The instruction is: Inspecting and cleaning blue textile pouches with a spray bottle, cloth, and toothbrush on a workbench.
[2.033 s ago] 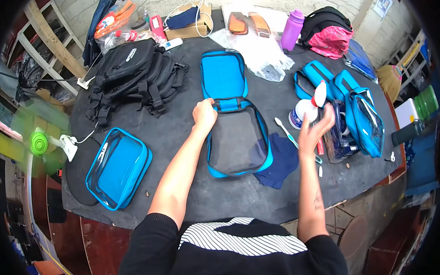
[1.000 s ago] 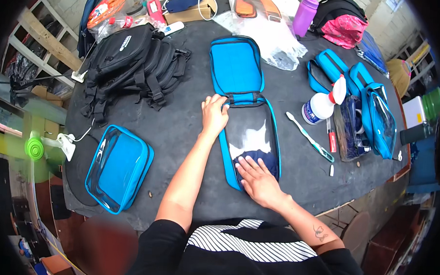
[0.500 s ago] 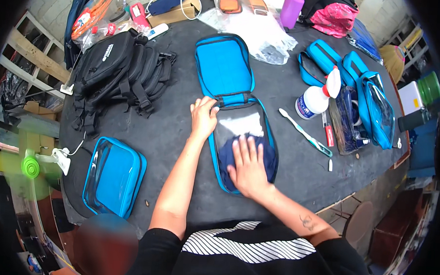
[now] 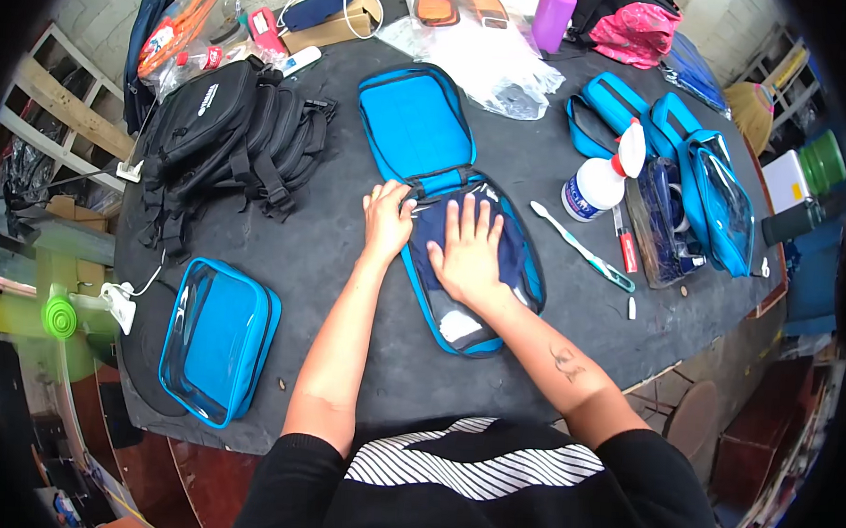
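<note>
An opened blue zip pouch [image 4: 418, 302] lies before me, its blue panel [image 4: 415, 122] folded out away from me and its clear-windowed half nearer. At the hinge on its left side, my left hand [image 4: 387, 223] has its fingers closed on the black-trimmed edge. A bunched navy cloth [image 4: 510, 258] rests on the clear window. Flat on that cloth is my right hand [image 4: 470, 257], fingers spread, covering part of it. Pale reflections show on the window below the cloth.
Another blue clear-fronted pouch [image 4: 217, 340] sits at the left, below a black backpack [image 4: 226, 133]. To the right are a toothbrush [image 4: 582, 247], a red-and-white marker [image 4: 626, 245], a white spray bottle [image 4: 596, 189] and several blue pouches [image 4: 718, 201]. Plastic bags [image 4: 488, 69] lie at the back.
My right hand and the navy cloth under it have slid up the window toward the hinge. The pouch has turned slightly; my left hand stays at its edge.
</note>
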{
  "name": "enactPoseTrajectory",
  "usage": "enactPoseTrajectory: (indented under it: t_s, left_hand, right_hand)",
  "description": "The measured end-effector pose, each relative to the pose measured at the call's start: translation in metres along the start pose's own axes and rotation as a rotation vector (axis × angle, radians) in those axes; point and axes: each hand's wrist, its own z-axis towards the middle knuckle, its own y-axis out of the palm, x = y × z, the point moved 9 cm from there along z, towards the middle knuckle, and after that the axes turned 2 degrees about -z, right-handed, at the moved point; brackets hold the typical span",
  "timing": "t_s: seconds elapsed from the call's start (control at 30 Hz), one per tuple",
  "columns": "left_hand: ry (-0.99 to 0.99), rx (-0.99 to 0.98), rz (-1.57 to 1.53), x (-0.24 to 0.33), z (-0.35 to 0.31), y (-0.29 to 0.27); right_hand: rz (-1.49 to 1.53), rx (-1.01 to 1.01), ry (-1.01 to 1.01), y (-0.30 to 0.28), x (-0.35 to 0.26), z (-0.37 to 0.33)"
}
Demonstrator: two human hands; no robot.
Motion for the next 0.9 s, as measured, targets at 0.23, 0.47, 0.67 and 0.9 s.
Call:
enactPoseTrajectory:
  t_s: [0.23, 0.47, 0.67, 0.9]
  left_hand:
    - [-0.007, 0.097, 0.076, -0.001, 0.004, -0.004]
    - [-0.018, 0.195, -0.134, 0.013, -0.007, -0.023]
    - [0.324, -0.045, -0.665, 0.085, -0.075, -0.062]
    - [-0.329, 0.187, -0.812, 0.07, -0.096, -0.058]
  right_hand:
    - [0.27, -0.304, -0.487, -0.026, -0.027, -0.073]
    - [0.187, -0.589, -0.425, -0.056, 0.003, -0.128]
    - [0.776, -0.437, -0.148, -0.189, 0.046, -0.082]
    - [0.79, 0.459, 0.161, -0.282, 0.129, 0.006]
